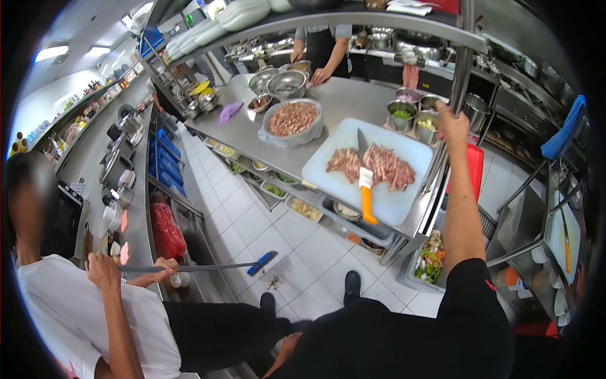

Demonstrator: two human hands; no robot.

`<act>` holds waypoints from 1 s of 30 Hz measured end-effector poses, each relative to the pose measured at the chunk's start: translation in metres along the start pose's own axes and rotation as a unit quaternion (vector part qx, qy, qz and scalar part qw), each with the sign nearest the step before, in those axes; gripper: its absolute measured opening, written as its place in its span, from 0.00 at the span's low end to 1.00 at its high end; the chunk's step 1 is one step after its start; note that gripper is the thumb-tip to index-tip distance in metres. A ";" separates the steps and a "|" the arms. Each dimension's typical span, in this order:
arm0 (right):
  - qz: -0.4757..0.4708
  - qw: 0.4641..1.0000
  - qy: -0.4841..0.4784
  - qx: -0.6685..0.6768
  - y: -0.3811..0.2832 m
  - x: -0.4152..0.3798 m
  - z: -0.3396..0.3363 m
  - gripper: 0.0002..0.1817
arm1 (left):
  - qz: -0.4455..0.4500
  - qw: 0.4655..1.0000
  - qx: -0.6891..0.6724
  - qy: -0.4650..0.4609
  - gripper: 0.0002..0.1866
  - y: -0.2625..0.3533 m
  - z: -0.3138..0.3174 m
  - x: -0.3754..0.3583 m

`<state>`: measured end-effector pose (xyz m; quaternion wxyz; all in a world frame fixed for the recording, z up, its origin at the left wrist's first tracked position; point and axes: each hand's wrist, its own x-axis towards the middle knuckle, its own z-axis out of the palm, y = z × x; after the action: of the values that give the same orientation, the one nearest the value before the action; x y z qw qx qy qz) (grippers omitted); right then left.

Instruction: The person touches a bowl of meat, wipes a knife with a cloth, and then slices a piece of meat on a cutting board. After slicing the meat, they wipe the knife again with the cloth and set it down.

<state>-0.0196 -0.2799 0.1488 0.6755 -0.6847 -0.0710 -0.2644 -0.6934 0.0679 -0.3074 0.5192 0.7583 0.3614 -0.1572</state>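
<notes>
My right hand [453, 121] reaches up to the metal shelf post [463, 79] at the counter's right corner, its fingers bent around the post. Beside it stand small metal containers with chopped green herbs [401, 114], pale chopped pieces [427, 124] and purple-pink pieces [408, 96]. On the counter, a white cutting board [328, 180] bears sliced raw meat [389, 167] and a knife with an orange-yellow handle [367, 199]. My left hand [290, 344] is low beside my body, mostly hidden; its fingers cannot be made out.
At left a co-worker in a white shirt [113, 309] holds a broom [262, 263] over debris on the tiled floor [233, 221]. Across the steel counter [243, 126], another person's hands are near metal bowls [287, 83]. A lined bowl of minced meat [293, 119] stands between.
</notes>
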 end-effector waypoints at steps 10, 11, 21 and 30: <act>0.002 0.999 -0.015 0.038 -0.012 -0.009 0.004 0.19 | -0.070 0.997 0.008 0.033 0.28 0.032 0.036 -0.038; -0.005 0.998 -0.023 0.053 -0.010 -0.008 0.004 0.19 | -0.093 0.995 0.003 0.033 0.29 0.081 0.026 -0.069; -0.004 0.994 -0.089 0.060 0.003 -0.003 -0.001 0.19 | -0.064 0.989 -0.044 0.129 0.30 0.070 0.081 -0.035; -0.041 0.980 -0.190 0.043 0.012 0.003 -0.008 0.18 | 0.433 0.847 0.143 0.273 0.21 0.581 0.041 -0.103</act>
<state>-0.0137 -0.2898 0.1389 0.6672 -0.6891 -0.2371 -0.1540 -0.3456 -0.1246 0.1307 0.3005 0.9160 0.0976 0.2471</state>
